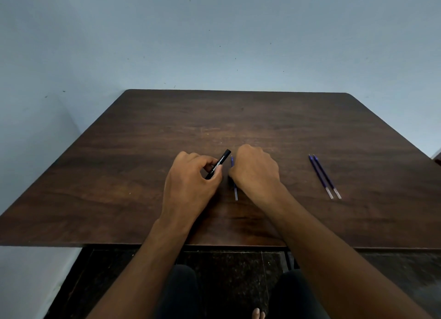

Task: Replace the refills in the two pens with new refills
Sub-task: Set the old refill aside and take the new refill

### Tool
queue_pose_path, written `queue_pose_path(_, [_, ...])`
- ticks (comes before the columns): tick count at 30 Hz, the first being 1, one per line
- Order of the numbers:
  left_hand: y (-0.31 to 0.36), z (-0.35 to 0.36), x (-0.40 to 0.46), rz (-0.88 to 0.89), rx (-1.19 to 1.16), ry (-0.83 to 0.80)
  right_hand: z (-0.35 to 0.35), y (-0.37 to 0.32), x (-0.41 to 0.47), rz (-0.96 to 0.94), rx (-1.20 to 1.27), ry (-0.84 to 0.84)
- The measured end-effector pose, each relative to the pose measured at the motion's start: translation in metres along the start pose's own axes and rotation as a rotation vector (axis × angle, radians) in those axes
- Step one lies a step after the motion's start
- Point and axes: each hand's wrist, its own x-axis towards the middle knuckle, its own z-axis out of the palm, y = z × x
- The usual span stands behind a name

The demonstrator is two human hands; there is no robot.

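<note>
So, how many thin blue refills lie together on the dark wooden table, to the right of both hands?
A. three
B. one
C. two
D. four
C: a pair of thin blue refills lies side by side on the dark wooden table, apart from the right hand.

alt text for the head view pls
Left hand grips a black pen barrel above a dark wooden table; the fisted right hand covers a blue refill. Two blue refills lie side by side to the right.
</note>
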Motion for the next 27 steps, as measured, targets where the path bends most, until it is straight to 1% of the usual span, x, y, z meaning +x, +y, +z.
queue_pose_path(7, [-0.004, 0.001, -0.001, 0.012, -0.028, 0.072, 0.002, -0.005, 0.001, -0.019, -0.019, 0.01])
queue_pose_path(17, [-0.006, 0.001, -0.001, 0.046, -0.031, 0.072, 0.008, -0.005, 0.013, 0.026, -0.001, -0.015])
queue_pose_path(21, [-0.006, 0.001, -0.002, 0.036, -0.045, 0.092, 0.006, 0.002, 0.012, 0.016, 0.101, -0.011])
queue_pose_path(24, [-0.005, 0.002, -0.002, 0.048, -0.072, 0.104, -0.006, 0.008, 0.015, 0.08, 0.264, -0.08])
queue_pose_path(27, [-0.005, 0.002, -0.003, 0.065, -0.09, 0.096, -0.02, 0.021, 0.014, 0.112, 0.473, -0.102])
